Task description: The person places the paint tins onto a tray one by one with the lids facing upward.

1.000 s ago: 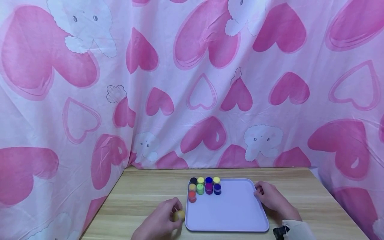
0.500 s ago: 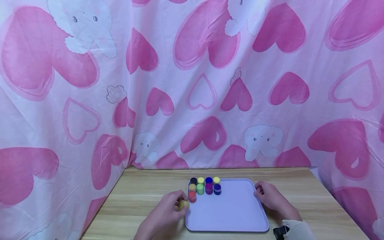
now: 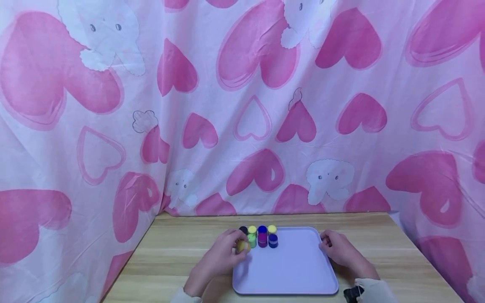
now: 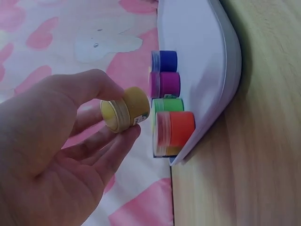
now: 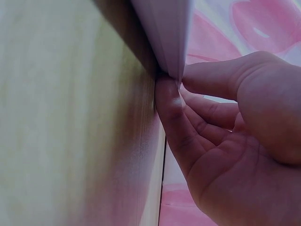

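One yellow paint pot (image 4: 125,108) pinched sideways in left hand (image 3: 221,257) fingers (image 4: 94,84), held just above tray (image 3: 295,273) near corner, beside orange pot (image 4: 174,133), green pot (image 4: 168,104), purple pot (image 4: 165,84), blue pot (image 4: 164,60). Small label on lid rim, unreadable. Right hand (image 3: 339,249) fingers (image 5: 170,104) gripping tray edge on wooden counter (image 3: 178,248).

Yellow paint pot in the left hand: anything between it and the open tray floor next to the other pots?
Nothing visible. The left hand pinches the small yellow paint pot just above the lilac plastic tray. The orange pot stands right beside it, with bare tray floor in front of that row.
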`<action>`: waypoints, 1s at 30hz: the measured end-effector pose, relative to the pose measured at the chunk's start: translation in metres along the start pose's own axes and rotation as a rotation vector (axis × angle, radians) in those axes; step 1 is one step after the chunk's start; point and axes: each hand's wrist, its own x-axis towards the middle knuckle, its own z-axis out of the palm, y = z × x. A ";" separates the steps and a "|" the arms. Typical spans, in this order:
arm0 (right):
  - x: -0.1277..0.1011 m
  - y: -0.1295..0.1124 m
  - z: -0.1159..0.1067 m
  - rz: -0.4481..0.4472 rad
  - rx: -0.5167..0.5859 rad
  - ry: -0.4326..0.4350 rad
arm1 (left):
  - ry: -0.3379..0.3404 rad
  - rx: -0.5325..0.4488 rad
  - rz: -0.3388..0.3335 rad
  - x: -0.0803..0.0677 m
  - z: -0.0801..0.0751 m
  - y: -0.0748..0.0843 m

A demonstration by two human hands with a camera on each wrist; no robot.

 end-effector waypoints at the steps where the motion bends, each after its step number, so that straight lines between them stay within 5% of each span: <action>1: 0.000 0.000 0.001 0.003 0.002 0.002 | -0.003 -0.007 -0.015 0.002 0.002 0.000; 6: -0.001 0.000 0.001 -0.008 -0.006 0.003 | 0.007 -0.034 -0.078 0.011 0.013 -0.003; 10: 0.000 0.000 0.001 -0.002 -0.006 0.001 | 0.038 -0.003 -0.056 0.015 0.022 -0.004; 30: 0.002 -0.001 0.000 0.002 -0.009 0.000 | 0.107 0.283 -0.054 0.021 0.043 -0.004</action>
